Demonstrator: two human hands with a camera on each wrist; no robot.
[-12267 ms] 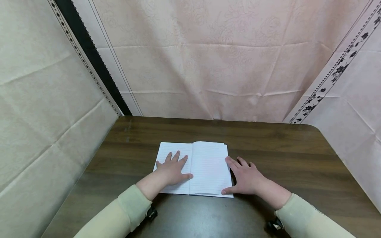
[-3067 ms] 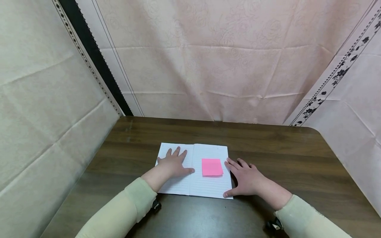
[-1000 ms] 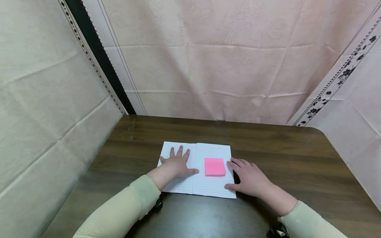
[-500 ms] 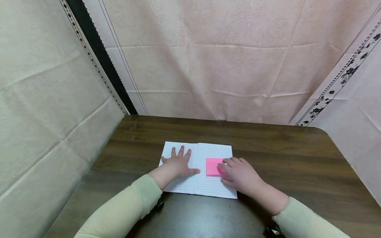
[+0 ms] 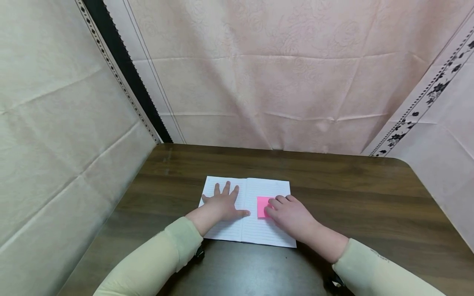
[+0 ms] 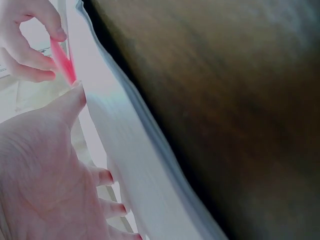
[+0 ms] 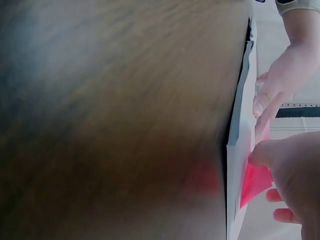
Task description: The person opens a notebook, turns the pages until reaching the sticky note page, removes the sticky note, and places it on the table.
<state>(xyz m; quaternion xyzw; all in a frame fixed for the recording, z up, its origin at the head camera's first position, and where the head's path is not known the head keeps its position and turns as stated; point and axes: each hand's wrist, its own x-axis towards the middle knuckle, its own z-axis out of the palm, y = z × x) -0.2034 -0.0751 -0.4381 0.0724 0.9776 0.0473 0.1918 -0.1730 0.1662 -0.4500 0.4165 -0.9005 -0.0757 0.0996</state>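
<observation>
An open notebook (image 5: 266,187) with white ruled pages lies on the table. My left hand (image 5: 221,206) rests on its left page, fingers spread, thumb pointing across the centre fold. On the right page is a pink sticky note (image 5: 261,207), partly covered by my right hand (image 5: 290,216). In the right wrist view my thumb is on one side of the pink note (image 7: 257,181) and my fingers are on the other, pinching it. The left wrist view shows the note (image 6: 63,62) standing up from the page between the right thumb and fingers.
The notebook is on a dark brown wooden table (image 5: 177,185). Pale patterned cloth (image 5: 296,90) hangs behind the table's back edge and along both sides. A dark strip (image 5: 129,74) shows between cloths at the left.
Over the last second my right hand has moved left from the notebook's right edge onto the sticky note and pinched it. The note was absent in the oldest frame. My left hand stays put.
</observation>
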